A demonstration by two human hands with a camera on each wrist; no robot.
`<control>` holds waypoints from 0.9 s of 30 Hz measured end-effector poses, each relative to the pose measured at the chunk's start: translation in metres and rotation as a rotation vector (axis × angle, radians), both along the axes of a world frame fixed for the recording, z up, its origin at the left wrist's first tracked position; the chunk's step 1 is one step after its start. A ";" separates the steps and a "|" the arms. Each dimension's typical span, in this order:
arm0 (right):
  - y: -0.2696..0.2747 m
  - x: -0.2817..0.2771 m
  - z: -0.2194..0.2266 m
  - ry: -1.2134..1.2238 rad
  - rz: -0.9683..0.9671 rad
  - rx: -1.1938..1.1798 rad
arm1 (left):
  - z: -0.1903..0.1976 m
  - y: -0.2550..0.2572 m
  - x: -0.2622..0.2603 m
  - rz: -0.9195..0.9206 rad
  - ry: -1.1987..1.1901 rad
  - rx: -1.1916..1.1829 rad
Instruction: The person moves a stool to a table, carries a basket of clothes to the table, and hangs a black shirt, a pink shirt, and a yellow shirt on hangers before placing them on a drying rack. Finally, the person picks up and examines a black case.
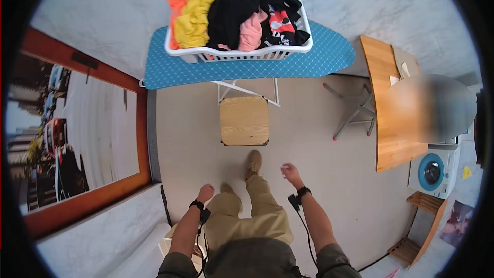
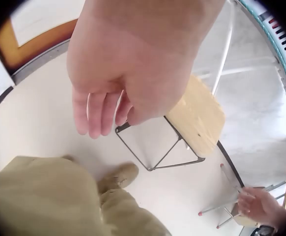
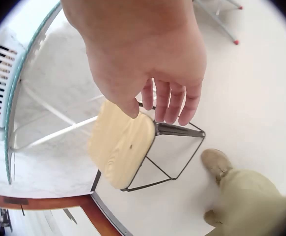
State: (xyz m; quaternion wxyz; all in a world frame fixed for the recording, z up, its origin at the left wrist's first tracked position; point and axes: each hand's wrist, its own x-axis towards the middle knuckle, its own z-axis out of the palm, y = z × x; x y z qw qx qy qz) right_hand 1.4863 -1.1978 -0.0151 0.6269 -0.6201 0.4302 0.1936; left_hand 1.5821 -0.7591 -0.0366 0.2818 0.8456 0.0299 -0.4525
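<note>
Both hands hang in the air at the person's sides, holding nothing. In the head view the left hand [image 1: 206, 192] is beside the left leg, and the left wrist view shows its fingers [image 2: 95, 115] loose and slightly bent. Farther forward, past the right knee, is the right hand [image 1: 291, 173], its fingers [image 3: 176, 101] hanging relaxed in the right wrist view. A wooden-topped stool [image 1: 244, 121] with dark metal legs stands ahead of the feet. Beyond it, a white laundry basket [image 1: 247, 54] heaped with clothes [image 1: 234, 15] sits on a blue ironing board [image 1: 329, 51].
A wooden table [image 1: 399, 149] on folding metal legs stands to the right, partly behind a blurred round patch. Near it are a small washing machine [image 1: 435, 172] and a wooden shelf [image 1: 427, 206]. A large framed street picture [image 1: 108, 128] leans at the left.
</note>
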 end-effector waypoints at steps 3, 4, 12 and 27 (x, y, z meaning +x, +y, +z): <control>-0.016 0.092 -0.055 -0.158 0.214 -0.247 | -0.013 -0.047 0.072 -0.179 -0.134 0.051; -0.019 0.121 -0.063 -0.172 0.257 -0.318 | -0.030 -0.059 0.093 -0.239 -0.139 0.052; -0.016 0.241 -0.157 -0.069 0.126 -0.360 | -0.128 -0.171 0.236 0.384 -0.004 -0.194; -0.018 0.196 -0.069 -0.026 -0.164 -0.026 | -0.063 -0.164 0.209 0.637 0.227 -0.344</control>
